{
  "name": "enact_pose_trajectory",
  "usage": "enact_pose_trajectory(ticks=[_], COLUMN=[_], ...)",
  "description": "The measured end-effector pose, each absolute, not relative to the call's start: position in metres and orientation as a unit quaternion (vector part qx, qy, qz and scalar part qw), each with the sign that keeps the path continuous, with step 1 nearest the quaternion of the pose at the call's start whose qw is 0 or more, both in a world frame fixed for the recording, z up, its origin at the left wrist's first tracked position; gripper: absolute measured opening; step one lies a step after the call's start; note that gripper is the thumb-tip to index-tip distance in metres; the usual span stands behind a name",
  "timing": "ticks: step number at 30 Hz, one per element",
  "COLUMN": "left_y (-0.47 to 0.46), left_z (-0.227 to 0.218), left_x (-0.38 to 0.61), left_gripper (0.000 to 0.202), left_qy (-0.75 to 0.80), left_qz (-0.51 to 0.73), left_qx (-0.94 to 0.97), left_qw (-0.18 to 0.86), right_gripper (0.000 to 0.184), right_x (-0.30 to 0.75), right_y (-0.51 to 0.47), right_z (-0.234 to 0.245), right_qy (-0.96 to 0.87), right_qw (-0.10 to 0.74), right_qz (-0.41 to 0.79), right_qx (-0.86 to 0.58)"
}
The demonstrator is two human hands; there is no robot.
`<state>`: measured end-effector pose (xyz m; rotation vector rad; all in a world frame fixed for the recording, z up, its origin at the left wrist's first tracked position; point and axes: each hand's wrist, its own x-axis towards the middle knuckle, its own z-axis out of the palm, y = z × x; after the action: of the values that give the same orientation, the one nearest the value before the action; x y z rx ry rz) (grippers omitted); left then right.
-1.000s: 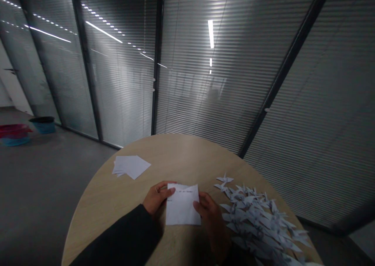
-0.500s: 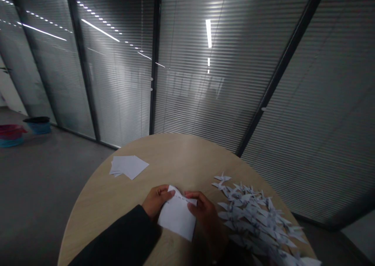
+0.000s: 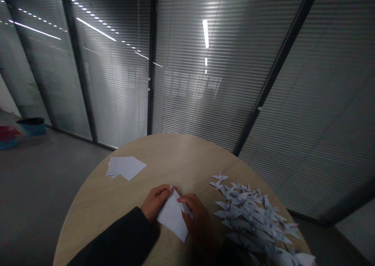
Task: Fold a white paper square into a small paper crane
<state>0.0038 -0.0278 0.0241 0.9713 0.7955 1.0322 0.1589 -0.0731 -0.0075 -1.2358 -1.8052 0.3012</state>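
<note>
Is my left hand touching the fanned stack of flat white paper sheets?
No, your left hand grips a separate white paper sheet, apart from that stack.

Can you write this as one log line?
left hand: holds partly folded white paper sheet | right hand: holds its folded side | further left: overlapping flat white paper sheets | further right: piled folded white paper birds

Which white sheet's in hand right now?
The partly folded sheet pinched by the left hand and right hand; the other sheets lie flat in a fanned stack, left on the table.
</note>
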Motion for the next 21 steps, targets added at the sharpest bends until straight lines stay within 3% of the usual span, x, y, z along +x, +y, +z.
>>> enact_pose_trajectory(ticks=[10,14,21], left_y=[-0.0265,-0.0264,-0.0266], left_z=[0.0232,0.0242,0.0272], left_x=[0.0065,0.0058,0.0026], left_gripper=[0.041,0.038,0.051], left_qy=[0.411,0.419,0.423], left_qz=[0.46,0.466,0.466], left_qx=[0.485,0.481,0.488], left_qw=[0.62,0.613,0.605], right_gripper=[0.051,0.057,0.056], right_x=[0.1593,0.1577,0.1536], right_y=[-0.0741,-0.0743,-0.0774], right_z=[-0.0121,-0.0122,-0.0062], right_qy=[-0.766,-0.756,-0.745], right_qw=[0.391,0.414,0.433], right_qz=[0.124,0.111,0.099], right_qx=[-0.496,-0.494,-0.498])
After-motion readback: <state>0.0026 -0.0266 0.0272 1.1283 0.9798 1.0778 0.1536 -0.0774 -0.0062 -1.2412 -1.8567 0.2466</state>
